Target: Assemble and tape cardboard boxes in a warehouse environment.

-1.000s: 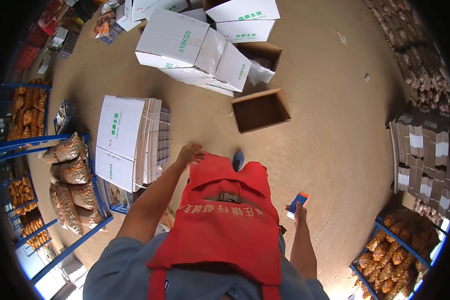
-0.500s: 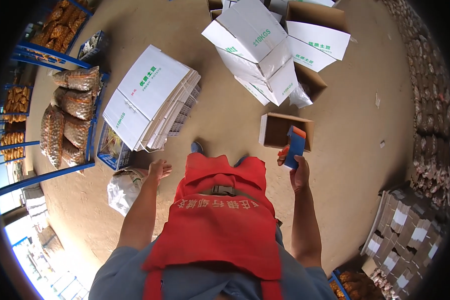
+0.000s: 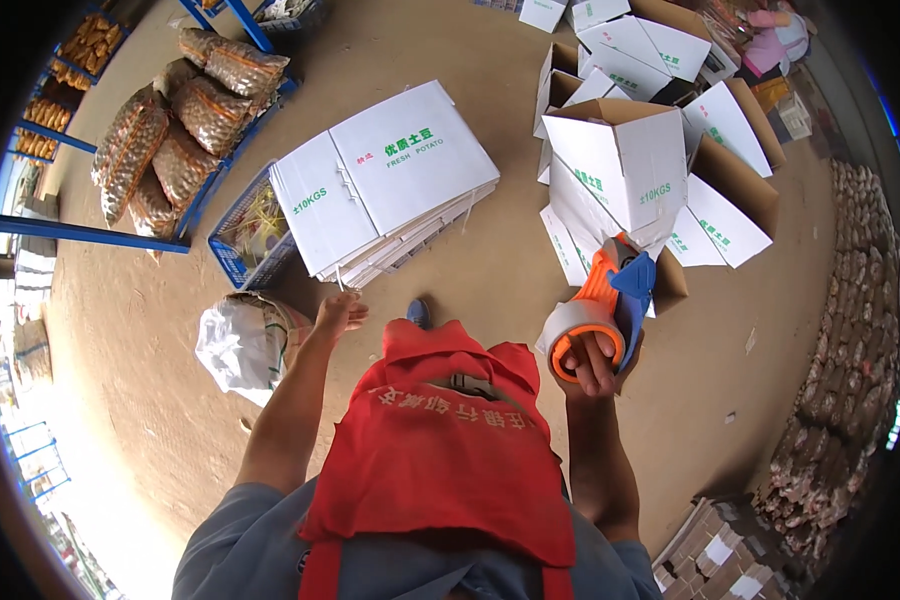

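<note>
We note the right grip (image 3: pixel 592 366) grasping the tape dispenser (image 3: pixel 599 285), the left grip (image 3: pixel 340 313) slack and half-spread near the flattened cartons (image 3: pixel 385 170).

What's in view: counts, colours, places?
tape dispenser: one, orange and blue, centre right
flat boxes: one stack, white, centre left
crates: at least two, blue, left
sack: one, white, left
open boxes: several, white, upper right
mesh bags: several, brown, upper left
racks: several, blue, left
stacked bags: many, brownish, right edge
cardboard: one pile, brown, lower right
person: one, pink clothing, top right
shoe: one, blue, centre
apron: one, red, worn
left hand: one, bare, by flat boxes
right hand: one, bare, on tape dispenser
</note>
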`<state>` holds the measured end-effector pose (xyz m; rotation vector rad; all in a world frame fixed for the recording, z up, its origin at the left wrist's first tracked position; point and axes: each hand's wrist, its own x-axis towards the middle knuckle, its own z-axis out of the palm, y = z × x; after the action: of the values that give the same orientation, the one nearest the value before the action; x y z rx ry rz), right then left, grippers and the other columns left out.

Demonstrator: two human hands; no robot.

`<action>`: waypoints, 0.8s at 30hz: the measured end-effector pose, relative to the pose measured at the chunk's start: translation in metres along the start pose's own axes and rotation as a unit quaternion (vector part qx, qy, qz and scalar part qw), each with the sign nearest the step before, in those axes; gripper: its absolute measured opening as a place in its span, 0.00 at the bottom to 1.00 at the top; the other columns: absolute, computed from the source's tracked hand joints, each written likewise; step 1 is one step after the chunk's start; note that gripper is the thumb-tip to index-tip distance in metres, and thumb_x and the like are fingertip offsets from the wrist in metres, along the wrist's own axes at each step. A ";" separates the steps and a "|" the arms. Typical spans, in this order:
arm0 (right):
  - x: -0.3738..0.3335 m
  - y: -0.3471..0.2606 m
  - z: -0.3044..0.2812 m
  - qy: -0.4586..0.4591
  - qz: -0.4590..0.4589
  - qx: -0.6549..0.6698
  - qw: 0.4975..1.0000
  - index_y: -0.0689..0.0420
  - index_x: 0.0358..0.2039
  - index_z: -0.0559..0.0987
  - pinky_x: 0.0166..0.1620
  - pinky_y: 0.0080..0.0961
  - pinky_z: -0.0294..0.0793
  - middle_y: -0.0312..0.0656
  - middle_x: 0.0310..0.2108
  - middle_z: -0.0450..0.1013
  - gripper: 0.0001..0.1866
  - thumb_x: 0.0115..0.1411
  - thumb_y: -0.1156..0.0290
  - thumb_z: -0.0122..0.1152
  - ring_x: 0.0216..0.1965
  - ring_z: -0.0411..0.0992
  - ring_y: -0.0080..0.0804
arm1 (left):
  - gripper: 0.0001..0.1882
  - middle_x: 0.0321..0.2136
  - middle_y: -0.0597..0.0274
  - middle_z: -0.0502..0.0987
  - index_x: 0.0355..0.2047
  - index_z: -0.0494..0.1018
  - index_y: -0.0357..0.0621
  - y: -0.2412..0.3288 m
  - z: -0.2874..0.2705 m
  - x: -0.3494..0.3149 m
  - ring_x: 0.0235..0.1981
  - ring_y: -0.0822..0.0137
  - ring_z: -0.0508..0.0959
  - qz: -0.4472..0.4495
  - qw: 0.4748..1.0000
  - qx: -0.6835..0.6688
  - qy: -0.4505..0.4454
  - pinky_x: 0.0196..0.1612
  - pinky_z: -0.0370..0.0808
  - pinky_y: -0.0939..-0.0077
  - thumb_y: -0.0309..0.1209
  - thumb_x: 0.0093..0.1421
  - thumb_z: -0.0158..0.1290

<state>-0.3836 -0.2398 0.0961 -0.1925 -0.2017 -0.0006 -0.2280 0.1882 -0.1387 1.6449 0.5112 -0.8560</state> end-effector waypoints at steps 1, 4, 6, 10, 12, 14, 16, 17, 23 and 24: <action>0.008 0.004 -0.004 -0.015 0.008 0.021 1.000 0.56 0.35 0.79 0.46 0.32 0.73 0.33 0.10 0.69 0.33 0.69 0.41 0.33 0.10 0.67 0.31 | 0.23 0.45 0.43 0.84 0.57 0.73 0.38 -0.010 -0.015 0.005 0.40 0.58 0.87 -0.016 1.000 -0.008 0.007 0.41 0.84 0.62 0.42 0.71 0.47; 0.034 0.014 -0.023 -0.054 0.024 0.018 0.998 0.56 0.35 0.79 0.48 0.32 0.74 0.33 0.11 0.72 0.38 0.71 0.34 0.31 0.10 0.69 0.32 | 0.21 0.43 0.45 0.84 0.55 0.73 0.39 -0.042 -0.057 0.018 0.38 0.58 0.87 -0.063 0.997 -0.031 0.038 0.39 0.84 0.62 0.42 0.71 0.48; 0.063 0.026 -0.017 -0.102 0.037 0.016 0.994 0.61 0.43 0.81 0.52 0.29 0.74 0.38 0.19 0.81 0.19 0.76 0.67 0.39 0.18 0.79 0.36 | 0.21 0.42 0.45 0.85 0.54 0.73 0.39 -0.066 -0.089 0.019 0.36 0.58 0.87 -0.098 0.992 -0.050 0.068 0.38 0.84 0.62 0.42 0.71 0.48; 0.107 0.040 -0.035 -0.216 0.091 0.052 0.971 0.61 0.47 0.79 0.53 0.29 0.74 0.39 0.23 0.83 0.17 0.76 0.68 0.40 0.22 0.81 0.37 | 0.23 0.43 0.45 0.84 0.58 0.68 0.40 -0.124 -0.154 0.020 0.34 0.59 0.85 -0.145 0.980 -0.052 0.123 0.34 0.83 0.65 0.43 0.72 0.46; 0.120 0.031 -0.050 -0.260 0.132 0.053 0.955 0.61 0.47 0.79 0.51 0.29 0.75 0.40 0.23 0.82 0.18 0.76 0.65 0.41 0.23 0.82 0.37 | 0.18 0.38 0.43 0.85 0.49 0.73 0.35 -0.112 -0.145 0.029 0.29 0.57 0.86 -0.138 0.976 -0.056 0.158 0.28 0.83 0.64 0.38 0.69 0.47; 0.098 0.001 -0.066 -0.073 0.180 -0.042 0.980 0.60 0.46 0.79 0.43 0.29 0.78 0.40 0.19 0.78 0.21 0.77 0.58 0.41 0.20 0.79 0.37 | 0.17 0.33 0.44 0.85 0.47 0.74 0.34 -0.101 -0.139 0.030 0.28 0.58 0.86 -0.124 0.977 -0.071 0.155 0.29 0.83 0.64 0.37 0.69 0.47; 0.102 -0.002 -0.060 0.162 0.216 -0.166 0.948 0.62 0.45 0.80 0.38 0.34 0.78 0.41 0.16 0.73 0.26 0.76 0.52 0.40 0.14 0.72 0.38 | 0.15 0.33 0.47 0.85 0.42 0.76 0.34 -0.086 -0.121 0.019 0.29 0.59 0.86 -0.118 0.974 -0.091 0.172 0.30 0.83 0.64 0.36 0.69 0.49; 0.136 0.017 -0.031 0.170 0.249 -0.197 0.933 0.63 0.45 0.80 0.38 0.39 0.78 0.42 0.17 0.71 0.29 0.76 0.50 0.39 0.10 0.67 0.39 | 0.15 0.33 0.48 0.85 0.41 0.77 0.34 -0.088 -0.113 0.012 0.30 0.59 0.86 -0.114 0.971 -0.116 0.176 0.31 0.84 0.64 0.36 0.69 0.50; 0.188 0.030 -0.065 0.369 0.255 -0.441 0.778 0.66 0.48 0.79 0.51 0.43 0.78 0.44 0.36 0.80 0.23 0.70 0.55 0.57 0.37 0.80 0.42 | 0.17 0.36 0.49 0.86 0.46 0.79 0.36 -0.061 -0.045 0.017 0.34 0.59 0.87 -0.092 0.979 -0.123 0.135 0.34 0.86 0.64 0.38 0.70 0.51; 0.196 0.024 -0.075 0.330 0.275 -0.460 0.777 0.66 0.47 0.79 0.44 0.38 0.79 0.39 0.35 0.78 0.22 0.70 0.56 0.59 0.37 0.79 0.33 | 0.16 0.33 0.51 0.86 0.43 0.79 0.35 -0.057 -0.039 0.018 0.32 0.60 0.87 -0.086 0.979 -0.113 0.144 0.34 0.86 0.64 0.38 0.68 0.50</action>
<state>-0.1761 -0.2266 0.0584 -1.2152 0.5988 0.4226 -0.2481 0.2383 -0.1859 1.5361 0.9304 -0.6580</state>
